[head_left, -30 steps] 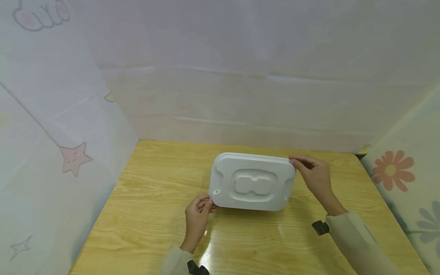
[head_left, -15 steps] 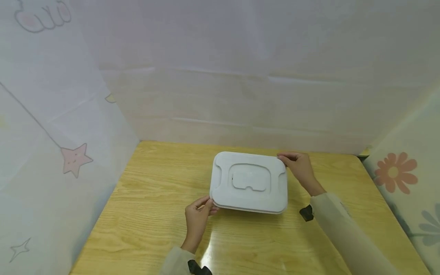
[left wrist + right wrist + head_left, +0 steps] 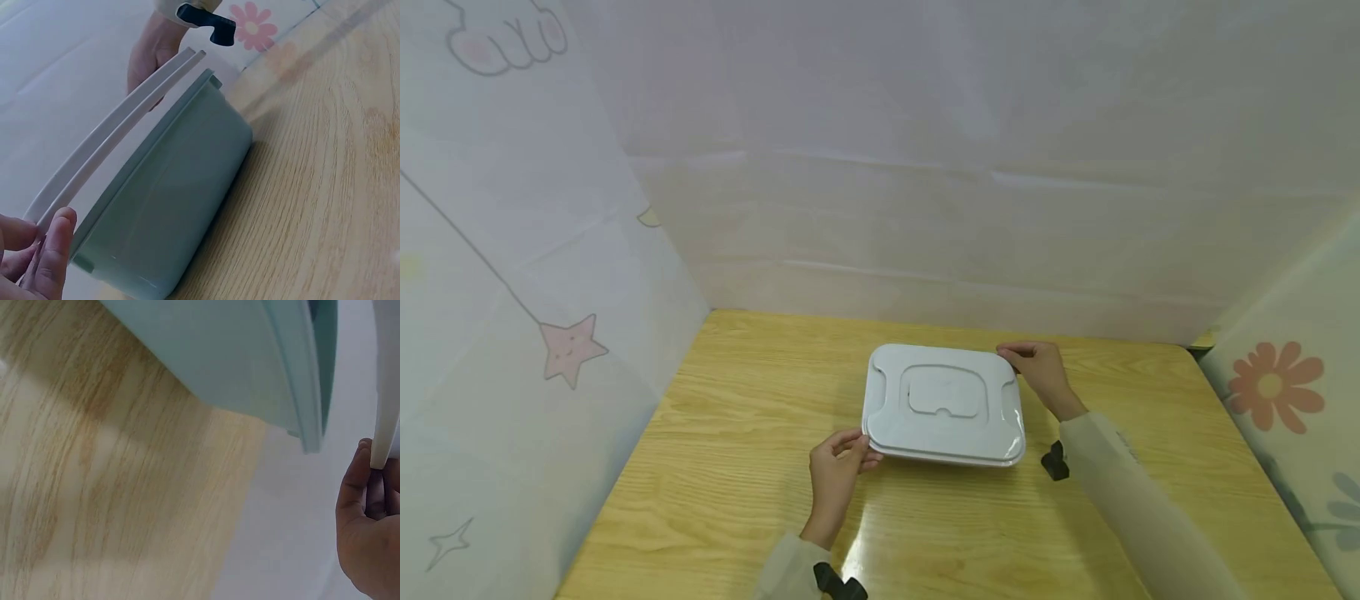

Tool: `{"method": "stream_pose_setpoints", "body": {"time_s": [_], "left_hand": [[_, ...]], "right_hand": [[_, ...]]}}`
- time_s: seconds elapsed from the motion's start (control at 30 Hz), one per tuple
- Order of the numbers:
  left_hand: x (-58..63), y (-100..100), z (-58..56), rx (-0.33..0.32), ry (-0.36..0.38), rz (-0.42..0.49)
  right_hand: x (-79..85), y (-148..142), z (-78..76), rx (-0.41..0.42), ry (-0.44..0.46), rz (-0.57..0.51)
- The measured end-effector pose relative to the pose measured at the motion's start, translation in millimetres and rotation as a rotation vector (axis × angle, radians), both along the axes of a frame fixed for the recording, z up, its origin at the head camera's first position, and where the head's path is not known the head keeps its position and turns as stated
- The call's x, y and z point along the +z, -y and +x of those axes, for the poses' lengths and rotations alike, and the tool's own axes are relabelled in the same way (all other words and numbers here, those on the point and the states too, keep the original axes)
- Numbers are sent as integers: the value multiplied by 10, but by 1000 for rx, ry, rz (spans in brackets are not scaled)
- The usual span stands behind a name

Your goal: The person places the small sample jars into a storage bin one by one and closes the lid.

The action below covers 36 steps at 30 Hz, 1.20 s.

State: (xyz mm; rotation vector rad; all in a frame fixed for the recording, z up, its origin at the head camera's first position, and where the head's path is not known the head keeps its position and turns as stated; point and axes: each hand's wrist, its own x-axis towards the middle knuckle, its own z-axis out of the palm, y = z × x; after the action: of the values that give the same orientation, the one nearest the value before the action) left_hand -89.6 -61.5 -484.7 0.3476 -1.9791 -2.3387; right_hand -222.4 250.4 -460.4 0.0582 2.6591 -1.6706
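Note:
A white rectangular lid [image 3: 943, 433] with a raised panel in its middle is held level or nearly so, top face up. My left hand [image 3: 835, 475] pinches its near left corner between thumb and fingers. At the far right corner, my right hand [image 3: 1041, 371] grips the rim. Under the lid stands a pale green plastic box [image 3: 175, 187], hidden from the head view but plain in both wrist views. A gap shows between the lid's edge and the box rim [image 3: 300, 381] in the right wrist view.
The box stands on a wooden table [image 3: 722, 433]. White sheets with printed drawings hang behind it and at both sides, with a pink star [image 3: 572, 350] on the left and a red flower [image 3: 1276, 385] on the right. Black wrist mounts [image 3: 1055, 461] stick out from the sleeves.
The lid has tipped from a steep slant to a flatter pose. My right hand has moved left with its corner, while the left hand has stayed near the same place.

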Motion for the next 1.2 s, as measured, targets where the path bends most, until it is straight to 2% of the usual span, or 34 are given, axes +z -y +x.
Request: {"method": "stream_pose_setpoints", "body": {"time_s": [0.2, 0.4, 0.53, 0.7, 0.8, 1.03, 1.2], "left_hand": [[-9, -18, -38, 19, 8, -22], [-46, 12, -70, 40, -5, -95], [-70, 28, -81, 44, -39, -164], [-120, 13, -77, 24, -81, -253], [-143, -2, -73, 29, -122, -304], [-162, -13, -93, 66, -222, -516], [-162, -7, -95, 73, -209, -526]], "right_hand": [[-96, 17, -61, -18, 29, -14], [-133, 68, -68, -41, 51, -45], [-156, 87, -83, -32, 42, -26], [-191, 68, -81, -61, 47, 81], [-223, 58, -76, -72, 48, 102], [-296, 48, -88, -79, 42, 91], [-320, 58, -90, -87, 31, 118]]}}
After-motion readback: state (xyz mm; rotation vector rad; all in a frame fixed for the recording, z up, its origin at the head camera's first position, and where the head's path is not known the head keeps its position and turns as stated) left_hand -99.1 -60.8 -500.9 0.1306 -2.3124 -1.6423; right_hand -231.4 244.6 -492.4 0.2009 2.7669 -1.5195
